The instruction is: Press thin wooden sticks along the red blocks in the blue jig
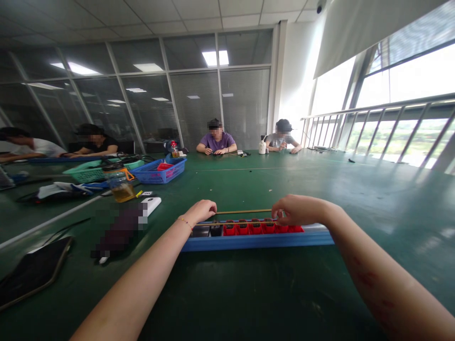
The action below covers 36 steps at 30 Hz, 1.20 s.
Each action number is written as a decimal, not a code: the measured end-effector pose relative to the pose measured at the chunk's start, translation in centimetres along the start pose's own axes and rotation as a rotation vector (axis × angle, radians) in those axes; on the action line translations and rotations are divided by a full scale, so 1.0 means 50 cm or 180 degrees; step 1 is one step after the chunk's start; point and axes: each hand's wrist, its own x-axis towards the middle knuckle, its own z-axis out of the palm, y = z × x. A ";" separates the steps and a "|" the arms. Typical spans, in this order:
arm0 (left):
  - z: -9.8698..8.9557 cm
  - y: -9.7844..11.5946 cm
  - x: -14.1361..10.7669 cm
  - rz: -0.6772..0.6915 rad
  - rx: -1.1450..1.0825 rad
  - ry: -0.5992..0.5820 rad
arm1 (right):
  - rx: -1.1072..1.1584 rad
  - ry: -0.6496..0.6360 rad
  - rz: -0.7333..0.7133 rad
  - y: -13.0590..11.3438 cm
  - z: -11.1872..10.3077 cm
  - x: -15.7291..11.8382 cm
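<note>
A long blue tray (pixel 256 241) lies across the green table, holding a row of several red boxes (pixel 256 227) and a black one (pixel 215 228) toward its left part. Two thin yellow strands, apparently one stretched band (pixel 243 211), run between my hands just above the tray. My left hand (pixel 202 211) is closed on the band at the tray's left part, its fingertips mostly hidden. My right hand (pixel 296 210) has its fingers bent and pinched on the band's other end, over the red boxes at the right.
To the left are a phone (pixel 33 270), a dark pouch (pixel 122 232), a jar (pixel 121 187), a blue basket (pixel 159 175) and a green basket (pixel 88 171). Several people sit along the far side of the green table (pixel 220 182). A railing stands by the windows at right.
</note>
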 end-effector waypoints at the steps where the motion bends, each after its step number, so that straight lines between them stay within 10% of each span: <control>1: 0.000 0.000 0.000 0.0004 -0.0001 0.0008 | -0.0143 0.0013 0.0048 -0.006 0.008 0.005; 16: 0.000 -0.007 -0.003 0.0037 -0.0173 0.0062 | -0.0660 0.0862 0.0230 0.028 -0.018 -0.018; 24: 0.005 -0.012 0.002 0.0024 -0.0233 0.0091 | -0.0692 -0.0136 0.0689 0.119 0.032 0.075; 36: -0.006 0.004 -0.006 0.0036 0.0120 0.0092 | -0.0792 -0.0542 0.0669 0.081 0.078 0.228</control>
